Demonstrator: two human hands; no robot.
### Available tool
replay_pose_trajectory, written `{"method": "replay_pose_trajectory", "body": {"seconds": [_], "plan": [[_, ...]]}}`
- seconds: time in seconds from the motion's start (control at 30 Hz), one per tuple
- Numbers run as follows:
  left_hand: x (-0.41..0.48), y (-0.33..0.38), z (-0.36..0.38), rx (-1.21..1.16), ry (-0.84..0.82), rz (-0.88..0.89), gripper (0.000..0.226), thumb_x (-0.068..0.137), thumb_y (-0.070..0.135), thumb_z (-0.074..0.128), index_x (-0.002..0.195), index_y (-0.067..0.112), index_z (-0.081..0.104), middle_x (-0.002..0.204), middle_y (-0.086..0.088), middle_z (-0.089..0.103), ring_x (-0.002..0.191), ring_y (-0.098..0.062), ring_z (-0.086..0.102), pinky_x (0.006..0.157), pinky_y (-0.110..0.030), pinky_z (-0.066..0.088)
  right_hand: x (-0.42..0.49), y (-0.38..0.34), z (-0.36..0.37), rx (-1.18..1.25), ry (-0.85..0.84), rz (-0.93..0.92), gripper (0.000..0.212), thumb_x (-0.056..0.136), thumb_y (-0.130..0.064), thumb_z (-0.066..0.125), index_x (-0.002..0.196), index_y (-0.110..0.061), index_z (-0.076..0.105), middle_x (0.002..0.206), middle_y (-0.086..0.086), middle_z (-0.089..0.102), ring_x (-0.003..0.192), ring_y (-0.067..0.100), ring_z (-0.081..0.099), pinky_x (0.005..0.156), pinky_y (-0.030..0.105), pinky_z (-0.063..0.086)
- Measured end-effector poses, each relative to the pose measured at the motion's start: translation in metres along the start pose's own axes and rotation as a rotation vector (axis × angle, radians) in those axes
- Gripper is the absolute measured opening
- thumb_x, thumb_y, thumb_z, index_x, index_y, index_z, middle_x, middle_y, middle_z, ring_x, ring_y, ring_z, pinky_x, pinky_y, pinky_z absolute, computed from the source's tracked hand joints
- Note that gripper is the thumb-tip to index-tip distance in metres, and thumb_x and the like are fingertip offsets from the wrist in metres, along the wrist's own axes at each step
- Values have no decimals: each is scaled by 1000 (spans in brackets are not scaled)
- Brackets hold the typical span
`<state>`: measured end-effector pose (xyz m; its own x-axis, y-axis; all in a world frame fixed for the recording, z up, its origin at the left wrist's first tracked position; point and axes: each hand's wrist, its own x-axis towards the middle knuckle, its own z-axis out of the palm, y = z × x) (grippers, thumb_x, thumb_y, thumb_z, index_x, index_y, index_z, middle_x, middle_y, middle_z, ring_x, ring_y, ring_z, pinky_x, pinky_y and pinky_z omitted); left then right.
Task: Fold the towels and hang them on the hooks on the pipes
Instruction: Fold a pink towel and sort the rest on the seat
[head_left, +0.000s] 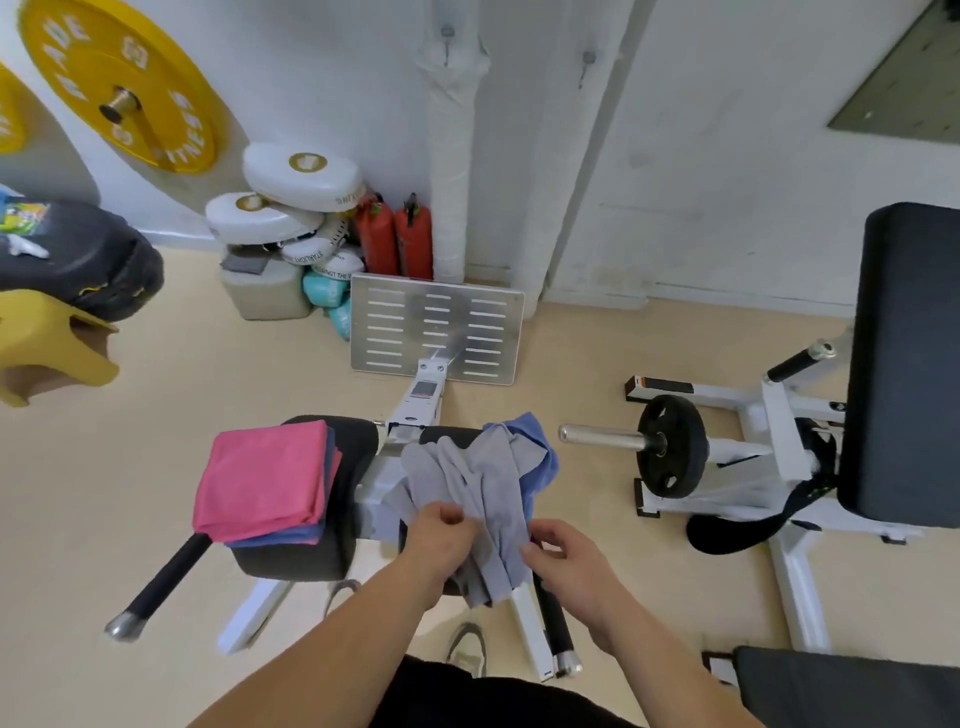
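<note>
- Head view: left hand (439, 535) and right hand (563, 558), fingers curled, pinch the near edge of a crumpled grey towel (483, 499) draped over the right pad (447, 434).
- Blue towel (537, 452): underneath, unfolded.
- Folded stack (265, 480), pink on top: on the left pad (291, 561).
- Hooks (447, 35) on the pipes (452, 156): bare; nothing hung yet.

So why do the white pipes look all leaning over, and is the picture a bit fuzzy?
Head view: the wide-angle lens tilts straight things, so the bare white pipe leans; the light is soft and even, with a pale shine on the metal footplate; the whole picture is slightly soft, including the grey towel held by the left hand and right hand.
</note>
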<state>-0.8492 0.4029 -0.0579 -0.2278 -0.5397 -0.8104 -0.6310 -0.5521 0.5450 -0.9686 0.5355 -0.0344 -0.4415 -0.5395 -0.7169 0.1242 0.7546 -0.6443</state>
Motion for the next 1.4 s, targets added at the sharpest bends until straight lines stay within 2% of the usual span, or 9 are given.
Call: {"method": "replay_pose_trajectory", "body": {"seconds": [0.13,0.33,0.6,0.7,0.87,1.03,1.17,1.27,1.4], "plan": [[4,-9,3,-166,18,-62,39,89,25,71,122,24,52,116,-11,64,98,-31,64,86,-50,59,3,-2,3,16,-155,38,42,101,-30,60,141,-34,50,137,-13,56,119,3,56,107,32,44],[-15,-1,14,-280,-13,-86,11,97,14,60,87,11,62,81,-11,58,71,-24,52,65,-32,49,-8,11,3,180,-174,99,33,103,-33,59,136,-36,56,129,-17,64,118,0,59,101,36,50],[-94,34,-10,-272,-97,242,43,91,17,58,103,58,63,110,1,67,101,-21,64,79,-38,58,-22,5,1,292,-46,23,27,99,-25,66,125,-32,62,109,3,77,109,23,72,95,42,57],[-133,51,-30,-179,-122,426,49,92,13,58,112,57,65,105,2,71,91,-10,66,76,-24,57,-36,-14,-2,388,-21,-40,30,99,-24,68,126,-31,61,101,3,79,103,21,74,88,38,58],[-187,74,-60,68,-210,701,33,96,22,58,97,51,72,97,-1,70,85,-5,60,80,-22,49,-76,-66,-23,220,59,-504,65,92,-13,76,137,-52,50,137,-24,57,126,-7,55,91,16,49],[-205,81,-68,185,-179,828,19,97,21,62,90,31,77,85,20,71,80,6,63,71,-10,46,-120,-113,-44,-174,-153,-859,55,87,7,71,126,-31,69,150,-18,52,144,1,44,115,31,39],[-209,82,-76,250,-109,940,22,95,15,63,92,33,75,93,13,71,89,0,65,75,-16,52,-138,-128,-57,-128,-211,-833,15,86,-9,81,90,-18,70,117,-6,74,116,10,67,101,36,52],[-212,85,-76,220,-67,1012,27,94,7,63,92,30,75,92,12,70,83,3,64,73,-10,48,-141,-129,-58,-102,-137,-820,23,84,-31,81,75,-19,64,78,5,69,74,16,62,69,31,49],[-207,85,-70,183,-119,1014,20,99,13,61,95,28,74,84,5,74,74,-10,66,68,-25,53,-150,-129,-61,2,-183,-787,24,84,-27,76,71,-16,60,63,4,57,60,15,50,55,27,40]]}}
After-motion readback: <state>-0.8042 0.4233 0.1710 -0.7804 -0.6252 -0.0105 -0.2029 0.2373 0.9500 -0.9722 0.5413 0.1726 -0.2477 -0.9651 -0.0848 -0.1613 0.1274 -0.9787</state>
